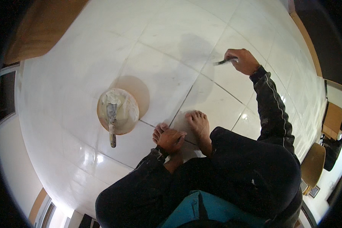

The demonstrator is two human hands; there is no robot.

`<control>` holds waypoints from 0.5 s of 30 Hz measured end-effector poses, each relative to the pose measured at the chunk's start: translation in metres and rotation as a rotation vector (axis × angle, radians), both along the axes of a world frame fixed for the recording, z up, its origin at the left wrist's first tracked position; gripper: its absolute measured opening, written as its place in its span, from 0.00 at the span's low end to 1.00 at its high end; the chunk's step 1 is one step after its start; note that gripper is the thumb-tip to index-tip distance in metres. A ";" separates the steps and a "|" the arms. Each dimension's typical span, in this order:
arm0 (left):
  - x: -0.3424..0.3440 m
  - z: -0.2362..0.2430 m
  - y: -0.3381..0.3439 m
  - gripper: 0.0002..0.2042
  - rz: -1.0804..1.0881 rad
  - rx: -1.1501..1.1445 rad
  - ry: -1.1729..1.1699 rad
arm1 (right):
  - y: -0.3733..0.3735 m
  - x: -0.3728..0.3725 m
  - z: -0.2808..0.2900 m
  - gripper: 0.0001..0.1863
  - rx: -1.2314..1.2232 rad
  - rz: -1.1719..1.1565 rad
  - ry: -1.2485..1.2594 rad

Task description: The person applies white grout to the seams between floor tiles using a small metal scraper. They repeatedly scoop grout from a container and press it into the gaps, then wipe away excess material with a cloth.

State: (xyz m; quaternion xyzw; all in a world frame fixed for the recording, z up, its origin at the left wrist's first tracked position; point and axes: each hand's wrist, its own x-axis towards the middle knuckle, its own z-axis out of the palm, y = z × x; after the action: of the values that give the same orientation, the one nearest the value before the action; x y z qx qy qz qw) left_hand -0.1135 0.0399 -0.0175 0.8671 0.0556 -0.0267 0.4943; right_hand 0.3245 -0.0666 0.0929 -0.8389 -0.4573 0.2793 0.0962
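- Pinching a small dark tool [228,60], the right hand [245,62] has its fingers closed around it, its pale tip pointing left over the white tiled floor [64,83], near a crossing of joints; contact with the tile is unclear.
- Hanging beside the bare left foot [161,129], the left hand [171,140]; I cannot tell its grip.
- Resting across a round tub [123,131] of white paste [115,98], a putty knife [112,121], handle over the rim.

Seems to be indoors, possibly in a home, judging from the shiny white floor tiles [167,43] and a tan chair [314,162].
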 end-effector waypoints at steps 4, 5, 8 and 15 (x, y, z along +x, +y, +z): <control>0.009 0.008 0.001 0.11 0.059 -0.127 0.106 | -0.025 -0.028 0.021 0.14 0.229 -0.149 0.313; 0.013 0.013 0.001 0.13 0.089 -0.193 0.269 | -0.028 -0.040 0.033 0.15 0.245 -0.238 0.443; 0.055 0.033 0.017 0.20 0.260 -0.231 0.120 | -0.022 -0.070 0.063 0.19 0.292 -0.371 0.776; 0.145 0.094 0.039 0.27 -0.105 -0.813 0.091 | -0.029 -0.110 0.042 0.23 0.453 -0.508 1.092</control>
State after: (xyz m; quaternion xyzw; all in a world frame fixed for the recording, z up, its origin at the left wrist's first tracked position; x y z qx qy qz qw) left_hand 0.0315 0.0793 0.0764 0.6010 0.0180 -0.1099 0.7915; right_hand 0.2141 -0.0951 0.1344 -0.6168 -0.1769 0.5311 0.5533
